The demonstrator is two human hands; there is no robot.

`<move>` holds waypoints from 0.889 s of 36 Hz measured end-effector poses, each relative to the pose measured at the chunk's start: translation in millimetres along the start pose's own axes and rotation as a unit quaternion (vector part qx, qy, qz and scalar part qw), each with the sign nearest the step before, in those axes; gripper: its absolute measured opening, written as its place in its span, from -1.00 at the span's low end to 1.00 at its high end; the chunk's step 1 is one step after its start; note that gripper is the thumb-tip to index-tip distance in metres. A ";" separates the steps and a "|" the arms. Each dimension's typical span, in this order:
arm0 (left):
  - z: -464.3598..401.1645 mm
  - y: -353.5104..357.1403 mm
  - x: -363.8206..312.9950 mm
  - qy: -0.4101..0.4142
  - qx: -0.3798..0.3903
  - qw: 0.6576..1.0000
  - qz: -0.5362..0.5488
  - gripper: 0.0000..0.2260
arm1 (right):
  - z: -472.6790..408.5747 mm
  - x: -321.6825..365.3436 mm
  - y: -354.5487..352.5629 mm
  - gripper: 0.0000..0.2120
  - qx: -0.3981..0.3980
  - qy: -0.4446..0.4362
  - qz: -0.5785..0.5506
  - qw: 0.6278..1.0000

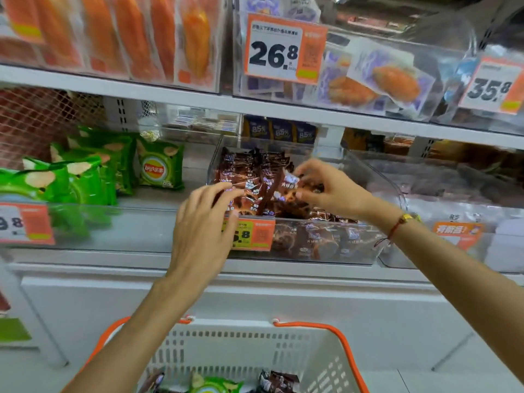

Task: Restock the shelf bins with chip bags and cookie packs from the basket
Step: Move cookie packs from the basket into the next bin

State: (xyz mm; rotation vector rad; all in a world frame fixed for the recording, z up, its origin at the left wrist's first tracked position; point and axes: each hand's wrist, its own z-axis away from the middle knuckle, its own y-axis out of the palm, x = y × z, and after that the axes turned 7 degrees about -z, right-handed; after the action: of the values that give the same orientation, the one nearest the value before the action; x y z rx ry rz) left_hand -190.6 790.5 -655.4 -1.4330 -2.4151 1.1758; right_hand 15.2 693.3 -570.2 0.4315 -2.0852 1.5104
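A clear shelf bin [334,245] in the middle holds several brown cookie packs [252,177], standing upright at its left side. My left hand [204,222] reaches over the bin's front edge, its fingers touching the packs on the left. My right hand [326,185] pinches a brown cookie pack [289,180] over the bin's middle. Green chip bags [82,171] fill the bin to the left. Below, a white basket [243,350] with orange handles holds a green chip bag [215,385] and a brown cookie pack [279,381].
The upper shelf carries orange snack packs [136,35] and a clear bin with purple packs [377,78]. Price tags read 26.8 [273,55] and 35.8 [489,87]. Another clear bin [453,194] sits to the right. A white shelf base [255,296] runs below.
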 end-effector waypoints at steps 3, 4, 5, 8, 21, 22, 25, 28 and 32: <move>-5.6 2.5 6.4 0.035 0.008 0.998 -0.051 -0.75 | -5.2 0.4 6.2 -0.78 0.051 -0.012 0.025 0.998; -6.2 2.6 7.4 0.038 0.003 0.997 -0.060 -0.76 | -6.4 1.2 9.0 -0.77 0.043 -0.019 0.039 0.998; -6.7 2.8 7.9 0.039 -0.002 0.997 -0.066 -0.77 | -7.5 2.4 11.9 -0.76 0.031 -0.025 0.054 0.998; -9.8 2.1 4.1 0.036 -0.017 0.997 -0.062 -0.79 | -10.6 3.6 20.4 -0.68 0.009 -0.031 0.102 0.994; -40.7 10.0 -35.4 0.087 0.080 0.992 -0.050 -0.77 | 7.4 -15.9 28.6 -0.77 -0.108 -0.067 0.093 0.988; -41.4 10.6 -35.7 0.084 0.083 0.991 -0.056 -0.77 | 8.0 -17.7 29.3 -0.74 -0.099 -0.070 0.094 0.988; -43.9 11.0 -37.6 0.086 0.093 0.989 -0.080 -0.76 | 7.7 -21.2 31.8 -0.70 -0.083 -0.077 0.129 0.985; -43.3 8.3 -38.5 0.091 0.096 0.988 -0.081 -0.74 | 9.2 -24.6 33.5 -0.68 -0.080 -0.088 0.149 0.982; -32.1 1.1 -36.3 0.095 0.054 0.993 -0.043 -0.73 | 26.2 -26.3 36.2 -0.67 -0.173 -0.102 0.100 0.974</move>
State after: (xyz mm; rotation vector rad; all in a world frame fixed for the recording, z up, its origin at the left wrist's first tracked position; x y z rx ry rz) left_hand -155.7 780.5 -623.3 -1.3307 -2.2268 1.0787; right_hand 11.1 679.1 -619.9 0.2585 -2.5601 1.2097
